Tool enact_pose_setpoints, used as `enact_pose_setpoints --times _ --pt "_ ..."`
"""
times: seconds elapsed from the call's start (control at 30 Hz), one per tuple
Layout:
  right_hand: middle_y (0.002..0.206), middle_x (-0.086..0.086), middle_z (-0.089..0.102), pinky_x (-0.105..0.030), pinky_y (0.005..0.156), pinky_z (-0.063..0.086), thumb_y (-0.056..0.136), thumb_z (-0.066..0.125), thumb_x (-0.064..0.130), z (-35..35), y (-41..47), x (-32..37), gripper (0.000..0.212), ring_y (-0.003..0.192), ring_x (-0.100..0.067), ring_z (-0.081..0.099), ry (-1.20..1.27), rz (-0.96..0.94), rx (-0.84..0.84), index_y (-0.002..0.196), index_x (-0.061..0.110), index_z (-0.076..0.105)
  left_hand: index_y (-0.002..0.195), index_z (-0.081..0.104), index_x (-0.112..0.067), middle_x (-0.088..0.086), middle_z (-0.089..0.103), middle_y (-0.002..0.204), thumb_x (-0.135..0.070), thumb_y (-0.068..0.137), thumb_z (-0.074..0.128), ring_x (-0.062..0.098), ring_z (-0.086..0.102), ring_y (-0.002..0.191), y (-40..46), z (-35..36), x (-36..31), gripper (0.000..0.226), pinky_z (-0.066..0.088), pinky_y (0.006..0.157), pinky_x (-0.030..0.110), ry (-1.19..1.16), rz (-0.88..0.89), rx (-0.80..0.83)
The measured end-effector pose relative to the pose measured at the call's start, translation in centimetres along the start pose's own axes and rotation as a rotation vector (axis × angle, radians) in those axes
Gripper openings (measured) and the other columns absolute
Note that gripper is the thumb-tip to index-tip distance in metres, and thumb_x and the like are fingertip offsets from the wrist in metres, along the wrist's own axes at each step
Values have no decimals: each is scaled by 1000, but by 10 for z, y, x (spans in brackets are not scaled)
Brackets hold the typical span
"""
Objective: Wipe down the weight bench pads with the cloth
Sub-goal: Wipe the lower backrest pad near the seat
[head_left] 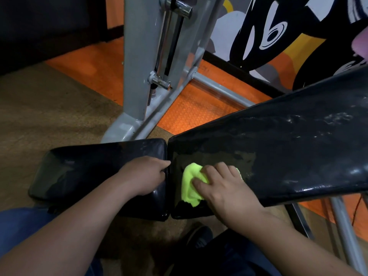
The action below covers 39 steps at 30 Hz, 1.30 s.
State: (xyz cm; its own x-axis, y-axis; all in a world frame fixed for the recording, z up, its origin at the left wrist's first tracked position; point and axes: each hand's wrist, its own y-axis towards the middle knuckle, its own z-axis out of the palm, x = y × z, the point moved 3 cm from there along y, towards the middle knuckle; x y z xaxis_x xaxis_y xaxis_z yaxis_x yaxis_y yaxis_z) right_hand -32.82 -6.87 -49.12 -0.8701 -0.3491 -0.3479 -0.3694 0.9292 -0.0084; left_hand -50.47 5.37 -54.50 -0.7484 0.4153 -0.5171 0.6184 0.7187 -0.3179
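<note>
Right hand (223, 188) presses flat on the green cloth (191, 184) at the back pad's (288, 156) lower end, fingers straight, no grip. Left hand (145, 174) curls over the seat pad (89, 168) edge, likely bracing.

Left hand (144, 174) curls its fingers downward; right hand (223, 186) lies flat, fingers spread.
</note>
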Motion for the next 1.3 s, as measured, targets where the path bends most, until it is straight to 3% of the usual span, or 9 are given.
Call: enact_pose_setpoints --times 0.2,0.33,0.5,0.67,0.8,0.97,1.1,1.23,1.3 --pt "113 -11 58 -45 73 43 78 68 26 0 -17 11 44 89 -32 53 -24 -147 -6 121 21 60 148 44 -43 -1 47 154 -30 100 43 22 47 136 -3 0 -2 50 44 104 38 2 10 8" --pt "110 -13 58 -46 73 45 75 65 19 -1 -6 7 46 89 -33 52 -33 -26 -42 121 18 62 148 44 -44 -3 46 154 -31 100 43 21 47 136 -2 0 -2 50 43 106 39 10 2 11" --pt "112 -9 59 -44 72 45 86 59 28 3 -28 22 33 90 -31 55 -24 -224 -4 118 23 61 149 44 -42 -2 44 156 -31 101 43 22 45 139 -4 2 -1 49 41 107 37 13 2 34" --pt "111 -9 59 -44 72 43 79 71 34 5 -17 21 41 88 -32 53 -37 -76 -22 118 22 62 147 46 -42 -2 46 155 -29 101 44 21 46 138 -4 1 -4 49 41 107 33 17 -5 22" --pt "108 -8 60 -43 70 45 87 51 26 1 -32 30 29 85 -30 54 -16 -216 3 114 24 63 148 45 -42 0 46 155 -29 101 43 22 46 137 -5 1 -5 50 41 107 35 17 2 34" --pt "111 -10 58 -44 70 45 76 71 29 1 -24 21 42 86 -32 53 -27 -59 -24 117 22 62 148 44 -44 -3 43 157 -30 101 43 21 44 139 -4 0 -2 49 40 108 34 4 -12 19" --pt "107 -8 61 -44 68 48 88 53 25 1 -35 36 26 83 -30 54 15 -180 -8 111 24 64 149 43 -43 -2 44 156 -30 102 42 21 45 138 -7 -2 -5 49 41 107 34 -6 2 24" --pt "110 -9 58 -44 68 46 76 71 30 -2 -31 21 41 85 -30 52 4 -95 12 116 24 63 144 51 -42 0 50 150 -29 102 43 22 50 132 -7 -4 -4 45 44 103 34 -2 11 11" --pt "108 -9 58 -43 68 45 79 65 28 0 -25 29 37 85 -31 52 -21 -76 -8 115 23 64 142 53 -40 1 51 149 -28 102 43 22 50 131 -7 -4 -6 43 45 102 35 -3 12 10"
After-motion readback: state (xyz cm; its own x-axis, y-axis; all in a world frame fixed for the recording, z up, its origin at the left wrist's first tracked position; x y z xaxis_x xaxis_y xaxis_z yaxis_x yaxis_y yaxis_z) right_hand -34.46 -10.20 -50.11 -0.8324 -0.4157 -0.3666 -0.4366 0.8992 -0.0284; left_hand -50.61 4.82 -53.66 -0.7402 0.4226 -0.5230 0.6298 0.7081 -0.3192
